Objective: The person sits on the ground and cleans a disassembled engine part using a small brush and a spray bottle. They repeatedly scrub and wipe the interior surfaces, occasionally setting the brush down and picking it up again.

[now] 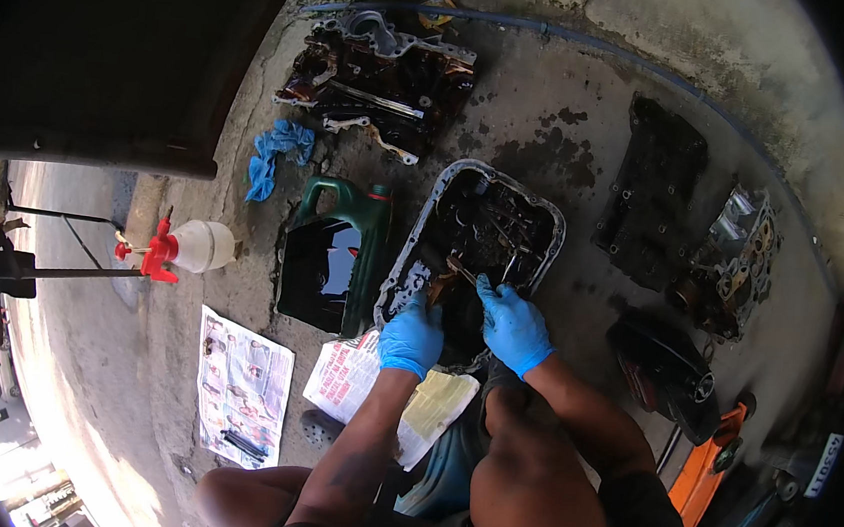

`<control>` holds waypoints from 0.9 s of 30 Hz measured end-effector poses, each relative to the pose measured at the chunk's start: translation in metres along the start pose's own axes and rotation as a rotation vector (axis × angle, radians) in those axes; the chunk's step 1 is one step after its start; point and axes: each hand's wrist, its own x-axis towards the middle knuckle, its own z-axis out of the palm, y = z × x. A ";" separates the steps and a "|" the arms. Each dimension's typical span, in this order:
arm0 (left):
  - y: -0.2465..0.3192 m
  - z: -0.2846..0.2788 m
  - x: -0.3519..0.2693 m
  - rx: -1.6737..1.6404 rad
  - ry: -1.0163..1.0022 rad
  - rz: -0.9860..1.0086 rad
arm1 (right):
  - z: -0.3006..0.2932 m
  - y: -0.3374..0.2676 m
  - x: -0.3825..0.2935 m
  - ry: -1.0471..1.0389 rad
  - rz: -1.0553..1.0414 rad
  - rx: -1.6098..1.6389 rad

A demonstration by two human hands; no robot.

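Both hands wear blue disposable gloves and are over an oily engine oil pan that holds several dark metal parts. My right hand grips the handle of a small brush, which points left into the pan. My left hand is at the pan's lower left; its fingers are closed around a brownish, oily piece, whose kind I cannot tell. Left of the pan stands a cut-open green plastic jug with dark liquid inside. Newspaper sheets lie beside my left wrist.
An oily engine block part lies at the upper left, near a crumpled blue glove. A black valve cover and a cylinder head lie at right. A spray bottle and another newspaper with dark rods are left.
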 end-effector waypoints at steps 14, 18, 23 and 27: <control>-0.018 0.019 0.013 -0.159 0.038 0.096 | -0.019 -0.005 0.006 -0.074 0.031 0.237; -0.037 0.026 0.011 -0.870 -0.263 0.039 | -0.014 0.011 0.036 0.217 0.024 0.590; -0.039 -0.014 -0.016 -1.307 -0.636 0.080 | -0.015 -0.007 0.059 0.088 0.114 1.215; -0.045 -0.016 -0.001 -0.678 -0.498 0.172 | -0.034 -0.017 0.065 -0.118 0.193 1.280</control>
